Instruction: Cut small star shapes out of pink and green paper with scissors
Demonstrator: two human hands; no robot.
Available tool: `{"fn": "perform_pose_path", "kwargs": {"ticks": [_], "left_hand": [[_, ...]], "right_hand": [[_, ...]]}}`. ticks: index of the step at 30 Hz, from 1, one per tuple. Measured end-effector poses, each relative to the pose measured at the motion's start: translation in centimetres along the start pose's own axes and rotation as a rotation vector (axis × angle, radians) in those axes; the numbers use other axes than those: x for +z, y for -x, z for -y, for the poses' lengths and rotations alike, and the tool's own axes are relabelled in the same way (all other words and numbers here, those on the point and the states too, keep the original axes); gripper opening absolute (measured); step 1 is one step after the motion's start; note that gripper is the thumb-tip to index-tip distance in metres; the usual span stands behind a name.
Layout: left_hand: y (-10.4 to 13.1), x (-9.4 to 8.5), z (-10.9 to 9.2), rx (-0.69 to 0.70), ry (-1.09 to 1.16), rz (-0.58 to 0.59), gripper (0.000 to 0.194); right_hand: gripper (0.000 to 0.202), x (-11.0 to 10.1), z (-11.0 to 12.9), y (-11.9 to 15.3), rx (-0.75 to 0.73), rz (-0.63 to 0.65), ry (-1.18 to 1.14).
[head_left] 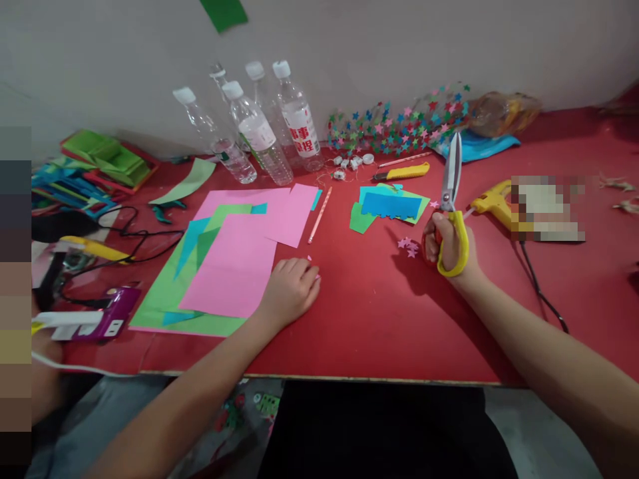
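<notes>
My left hand [292, 287] rests on the red table with its fingers curled, beside the right edge of a pink sheet [229, 266]; a tiny pink piece shows at its fingertips. Raised over the table on the right, my right hand [446, 243] grips scissors [452, 173] with yellow and red handles, blades pointing up and closed. Small pink stars [409, 246] lie just left of that hand. Blue cut paper [392, 205] on green pieces sits between the hands, further back. A pencil [320, 214] lies beyond my left hand.
Plastic bottles [259, 140] stand at the back. A star-covered bottle [394, 126] lies along the wall. A yellow cutter [402, 172] is in front of it. Right is a yellow glue gun [499, 205] with a cord. Another person's arm [47, 372] shows at left near a purple box [120, 313].
</notes>
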State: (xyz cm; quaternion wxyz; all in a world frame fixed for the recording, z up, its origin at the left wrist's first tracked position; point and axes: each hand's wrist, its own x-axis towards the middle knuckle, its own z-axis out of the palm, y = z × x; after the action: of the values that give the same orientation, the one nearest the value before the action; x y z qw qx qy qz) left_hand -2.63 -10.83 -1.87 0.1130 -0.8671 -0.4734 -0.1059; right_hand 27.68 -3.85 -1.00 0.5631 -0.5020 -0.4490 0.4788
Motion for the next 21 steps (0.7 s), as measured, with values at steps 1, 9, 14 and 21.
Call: {"fn": "perform_pose_path", "kwargs": {"ticks": [1,9,14,21], "left_hand": [[-0.1,-0.2,0.3,-0.024,0.043,-0.024,0.024],[-7.2,-0.5,-0.7,-0.226,0.433,-0.003,0.023],[-13.3,2.3,-2.4,-0.326,0.221,0.076,0.059],[-12.1,2.1,-3.2,-0.205,-0.01,0.24,0.039]], "right_hand": [[0.034,0.0,0.0,0.0,0.0,-0.006,-0.022],[0.033,0.0,-0.7,-0.2,-0.028,-0.015,-0.016],[0.034,0.1,-0.4,0.2,-0.048,-0.014,0.026],[0.031,0.1,0.6,0.2,-0.029,-0.011,0.137]]}}
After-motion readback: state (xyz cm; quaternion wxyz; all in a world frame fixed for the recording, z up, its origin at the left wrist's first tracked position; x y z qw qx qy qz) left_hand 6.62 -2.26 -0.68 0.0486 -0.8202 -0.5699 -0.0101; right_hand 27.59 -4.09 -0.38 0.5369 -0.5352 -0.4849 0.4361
